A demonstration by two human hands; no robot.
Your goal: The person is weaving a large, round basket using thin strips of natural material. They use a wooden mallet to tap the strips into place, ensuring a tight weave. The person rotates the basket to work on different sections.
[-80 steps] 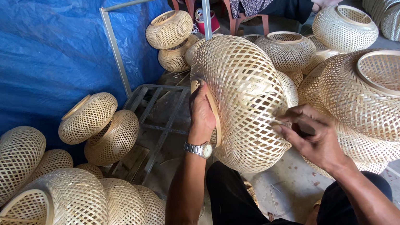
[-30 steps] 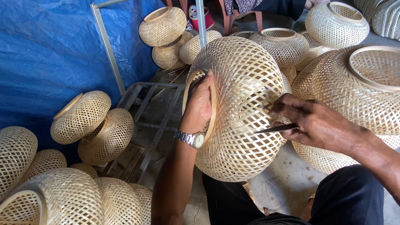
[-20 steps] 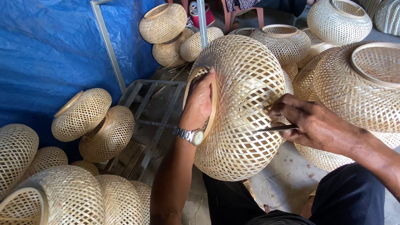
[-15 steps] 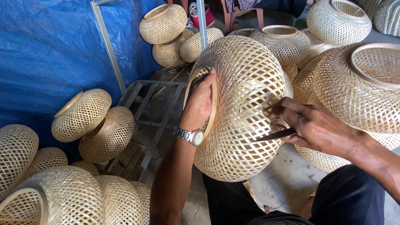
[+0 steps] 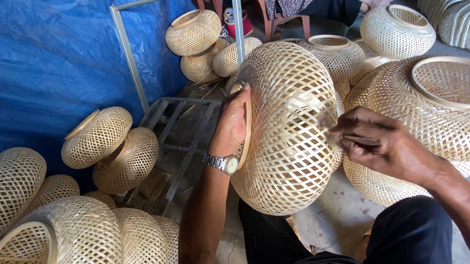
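- Between the person's knees, a round woven bamboo shade (image 5: 291, 127) is held up on its side, off the floor.
- Left hand (image 5: 233, 123): its grip is closed over the shade's rim hoop, fingers tucked inside the opening, a wristwatch (image 5: 223, 163) on the wrist.
- Right hand (image 5: 380, 142): fingers pressed together around a thin dark tool (image 5: 354, 137), its tip against the weave on the shade's right flank.
- Judged from this, the step in hand is trimming or tucking strips on the surface; more of it would call for a steady hold on the rim while the tool works.
- Around sit more woven shades (image 5: 96, 135), a blue tarpaulin (image 5: 31, 65) and a metal frame (image 5: 125, 45).
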